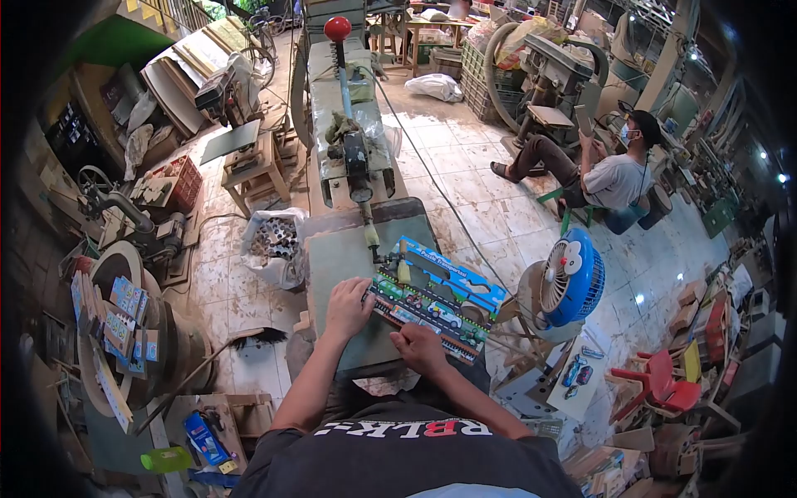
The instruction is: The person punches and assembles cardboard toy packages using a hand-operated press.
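Had fingers of the right hand (421, 347) clamped on a Puzzle Transportasi board (444, 314) over the scroll saw (355, 162) desk (332, 249), left hand (347, 307) against its edge, couldn't tell if gripping.

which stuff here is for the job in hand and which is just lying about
Likely the job:
- printed puzzle board
- left hand and right hand, at the board
- machine with red knob

Apparently just around:
- red chair
- green bottle
- white sack on the floor
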Demonstrator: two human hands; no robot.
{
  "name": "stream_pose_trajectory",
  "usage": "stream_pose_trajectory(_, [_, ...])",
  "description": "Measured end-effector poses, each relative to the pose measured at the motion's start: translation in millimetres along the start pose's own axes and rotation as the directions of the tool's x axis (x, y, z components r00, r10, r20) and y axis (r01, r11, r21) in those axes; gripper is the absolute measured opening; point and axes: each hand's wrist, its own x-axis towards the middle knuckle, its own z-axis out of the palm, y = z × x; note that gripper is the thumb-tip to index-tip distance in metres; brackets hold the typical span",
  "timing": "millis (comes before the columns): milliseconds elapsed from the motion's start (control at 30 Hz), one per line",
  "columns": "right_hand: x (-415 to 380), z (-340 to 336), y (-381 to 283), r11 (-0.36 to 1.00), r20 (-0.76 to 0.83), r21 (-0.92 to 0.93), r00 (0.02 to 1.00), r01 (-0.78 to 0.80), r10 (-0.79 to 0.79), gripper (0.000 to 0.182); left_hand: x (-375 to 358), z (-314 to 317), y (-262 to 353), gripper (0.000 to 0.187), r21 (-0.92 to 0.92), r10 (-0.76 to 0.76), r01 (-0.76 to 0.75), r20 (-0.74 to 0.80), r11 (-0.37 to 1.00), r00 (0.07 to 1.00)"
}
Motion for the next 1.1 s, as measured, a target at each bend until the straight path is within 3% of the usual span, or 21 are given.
stream_pose_trajectory(100, [-3.7,1.4,2.0,0.992,0.003,-0.08,0.996,0.095,-0.095,0.026,-2.0,-0.9,0.6,0.038,-0.001,-0.008,0.008,0.004,1.0,1.0])
stream_pose_trajectory(167, [-8.5,2.0,5.3,0.891,0.032,-0.252,0.924,0.377,-0.381,0.021,-2.4,-1.3,0.4,0.038,-0.005,-0.002,0.002,0.0,1.0,1.0])
stream_pose_trajectory(267, [-11.8,6.0,6.0,0.817,0.049,-0.401,0.9,0.415,-0.433,0.017,-4.5,-0.6,1.5,0.038,-0.005,-0.003,0.003,-0.008,1.0,1.0])
stream_pose_trajectory(633, [-12.2,10.0,11.1,0.807,0.044,-0.423,0.899,0.412,-0.436,0.015,-13.8,-3.6,2.7,0.041,0.017,0.068,-0.068,-0.019,0.998,0.997])
stream_pose_trajectory(1100, [-13.1,11.8,15.0,0.778,-0.049,-0.432,0.85,0.456,-0.525,0.016,-8.8,4.4,-1.8,0.043,0.017,0.002,-0.001,-0.023,1.0,1.0])
